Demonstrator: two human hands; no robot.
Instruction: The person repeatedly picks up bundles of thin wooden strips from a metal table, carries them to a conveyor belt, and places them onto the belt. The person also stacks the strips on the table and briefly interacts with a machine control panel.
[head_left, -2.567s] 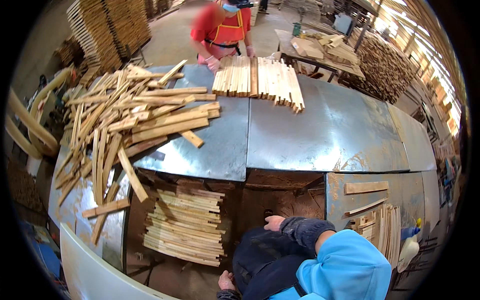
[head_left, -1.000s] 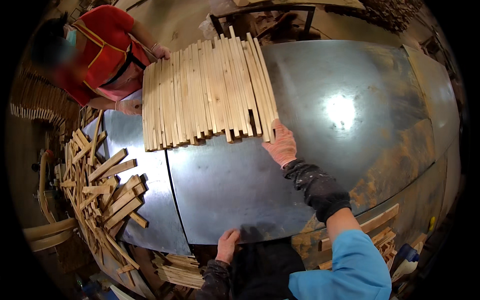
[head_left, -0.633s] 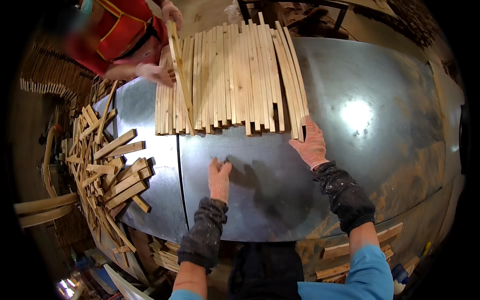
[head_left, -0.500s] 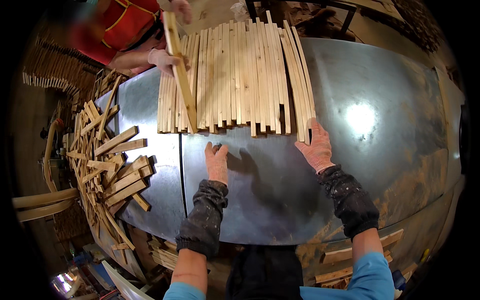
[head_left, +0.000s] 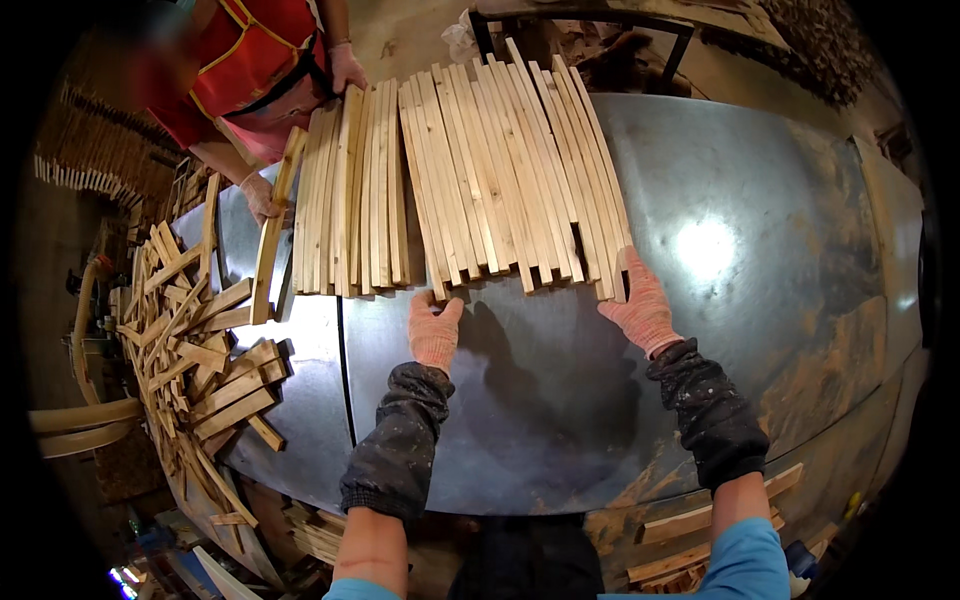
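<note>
A row of pale wooden slats (head_left: 510,180) lies side by side on a metal-topped table (head_left: 720,330). My left hand (head_left: 434,330), in a pink knit glove, touches the near ends of the slats at the left edge of this group. At the right edge, my right hand (head_left: 640,310), gloved too, has its fingers around the outermost slat. A narrow gap parts this group from a second group of slats (head_left: 350,200) to the left. Across the table a person in a red top (head_left: 240,70) holds a single slat (head_left: 272,240) beside that second group.
A heap of loose short wood pieces (head_left: 190,340) covers the table's left end. More slats are stacked below the table's near edge (head_left: 320,535). Bundles of wood stand at the far left (head_left: 90,160). A dark metal frame (head_left: 590,40) stands beyond the table.
Both my hands have moved up to the near ends of the slats. The right group has split from the left group. The other person's slat now rests by the left group.
</note>
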